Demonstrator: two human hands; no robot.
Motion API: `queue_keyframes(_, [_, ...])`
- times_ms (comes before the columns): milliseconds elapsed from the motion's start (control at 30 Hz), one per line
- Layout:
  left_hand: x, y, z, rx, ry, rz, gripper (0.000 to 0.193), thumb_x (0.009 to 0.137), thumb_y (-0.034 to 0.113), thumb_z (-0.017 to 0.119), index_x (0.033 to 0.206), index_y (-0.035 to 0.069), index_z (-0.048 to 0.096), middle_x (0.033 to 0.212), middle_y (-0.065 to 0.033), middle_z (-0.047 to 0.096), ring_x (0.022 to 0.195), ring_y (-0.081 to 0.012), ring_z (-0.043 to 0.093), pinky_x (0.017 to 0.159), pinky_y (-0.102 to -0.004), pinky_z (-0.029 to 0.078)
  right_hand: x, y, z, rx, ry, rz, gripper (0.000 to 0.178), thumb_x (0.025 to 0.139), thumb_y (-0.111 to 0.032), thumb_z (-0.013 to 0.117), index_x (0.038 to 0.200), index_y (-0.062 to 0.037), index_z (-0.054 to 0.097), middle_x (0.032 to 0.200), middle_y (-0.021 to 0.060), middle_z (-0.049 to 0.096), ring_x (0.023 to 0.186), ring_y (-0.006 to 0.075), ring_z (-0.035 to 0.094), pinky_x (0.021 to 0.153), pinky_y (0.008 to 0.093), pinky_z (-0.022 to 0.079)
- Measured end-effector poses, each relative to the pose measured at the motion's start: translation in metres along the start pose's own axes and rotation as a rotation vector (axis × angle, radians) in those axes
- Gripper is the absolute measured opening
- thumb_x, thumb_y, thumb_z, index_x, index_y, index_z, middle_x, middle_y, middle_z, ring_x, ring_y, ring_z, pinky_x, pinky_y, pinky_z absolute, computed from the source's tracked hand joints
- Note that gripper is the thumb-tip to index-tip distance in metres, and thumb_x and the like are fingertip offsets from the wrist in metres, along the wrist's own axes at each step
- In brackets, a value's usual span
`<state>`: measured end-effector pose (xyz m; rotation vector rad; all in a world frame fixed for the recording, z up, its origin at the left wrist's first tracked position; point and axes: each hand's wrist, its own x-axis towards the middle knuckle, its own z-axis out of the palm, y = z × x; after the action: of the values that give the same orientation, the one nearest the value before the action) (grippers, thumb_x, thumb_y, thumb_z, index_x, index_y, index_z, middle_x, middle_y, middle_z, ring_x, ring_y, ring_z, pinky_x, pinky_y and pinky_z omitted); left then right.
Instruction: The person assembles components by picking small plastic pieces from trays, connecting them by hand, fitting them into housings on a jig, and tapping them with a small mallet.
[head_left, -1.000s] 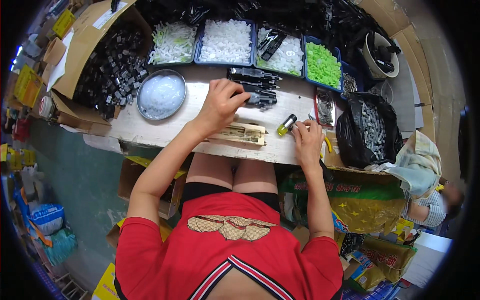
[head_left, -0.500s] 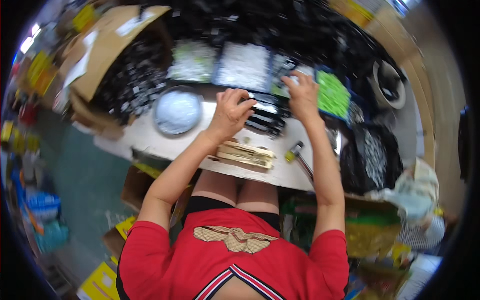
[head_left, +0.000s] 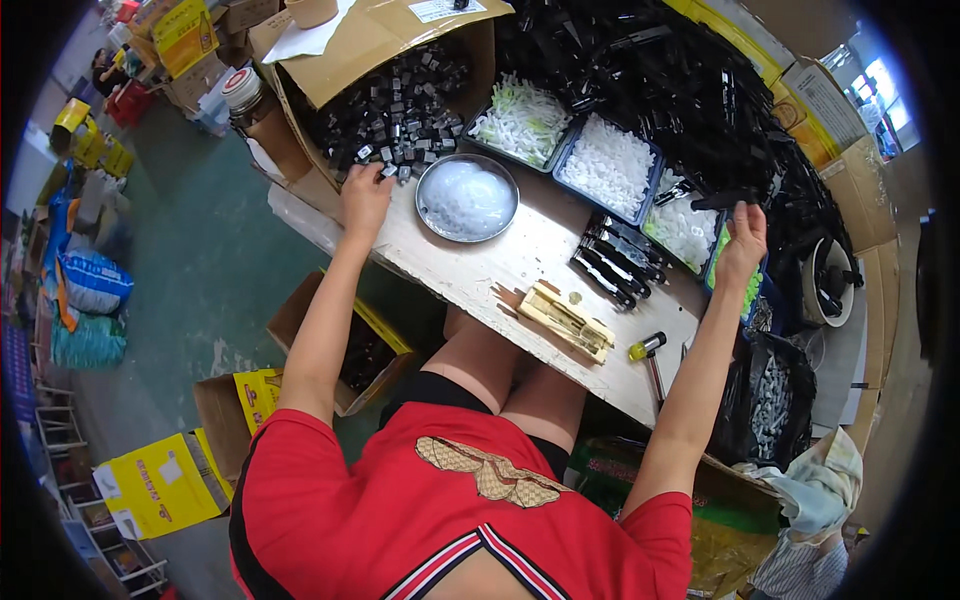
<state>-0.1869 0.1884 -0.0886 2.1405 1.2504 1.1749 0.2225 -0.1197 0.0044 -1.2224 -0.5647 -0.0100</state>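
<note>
My left hand (head_left: 366, 203) is at the front of a cardboard box (head_left: 385, 50) heaped with small black-and-metal blocks. Its fingertips are closed on one small block (head_left: 388, 170). Over at the right, my right hand (head_left: 745, 245) pinches a long black plastic piece (head_left: 724, 200) above the parts trays. Several similar black pieces (head_left: 618, 262) lie side by side on the white bench (head_left: 455, 265). In front of them rests a pale yellow slotted block (head_left: 566, 322). A tool with a yellow-and-black end (head_left: 648, 346) lies beside it.
A round metal bowl (head_left: 468, 239) holds something whitish. Blue trays (head_left: 595, 203) hold small white and green parts. Behind them rises a large heap of black pieces (head_left: 650, 60). A black bag (head_left: 775, 400) and a white bucket (head_left: 833, 285) stand at the right, a lidded jar (head_left: 262, 115) at the left.
My left hand has gone from the bench's middle to the box of small blocks. My right hand has left the trays' middle and now holds a long black piece. The view has turned.
</note>
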Motion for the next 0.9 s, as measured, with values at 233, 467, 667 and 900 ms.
queue_keyframes(233, [0.004,-0.018,0.018,0.083,-0.016,0.102,0.026,0.069,0.015,0.069,0.091,0.004,0.06,0.091,-0.0157,0.058,0.083,-0.0359,0.057,0.07,-0.0415,0.046,-0.095,-0.057,0.019,-0.292,-0.261,0.135,0.017,0.085,-0.007,0.057,0.101,-0.0041,0.06,0.09,-0.0028,0.057,0.08,0.0037,0.049,0.074,0.0185,0.039])
queue_keyframes(467, [0.0,-0.019,0.003,0.145,-0.108,0.093,0.025,0.072,0.011,0.063,0.096,0.004,0.061,0.092,-0.0158,0.058,0.087,-0.0346,0.057,0.074,-0.0411,0.046,-0.223,-0.042,0.057,-1.167,-0.805,-0.485,0.024,0.074,-0.009,0.058,0.098,-0.0113,0.057,0.101,0.0027,0.056,0.097,0.0218,0.05,0.09,0.0471,0.028])
queue_keyframes(667, [-0.008,-0.006,-0.005,0.406,-0.227,0.192,0.028,0.077,0.016,0.058,0.103,0.008,0.062,0.095,-0.016,0.055,0.085,-0.0332,0.057,0.074,-0.0416,0.046,-0.246,-0.027,0.066,-1.201,-0.887,-0.427,0.035,0.08,-0.011,0.052,0.115,-0.0078,0.052,0.13,0.0016,0.044,0.116,0.018,0.041,0.096,0.0532,0.022])
queue_keyframes(900, [-0.006,-0.003,-0.023,0.509,-0.433,0.184,0.027,0.078,0.016,0.053,0.104,0.012,0.062,0.097,-0.0176,0.054,0.092,-0.038,0.053,0.081,-0.0449,0.044,-0.249,-0.026,0.075,-1.14,-0.946,-0.329,0.034,0.083,-0.013,0.051,0.117,-0.0063,0.05,0.135,0.0027,0.038,0.123,0.0192,0.035,0.098,0.0557,0.02])
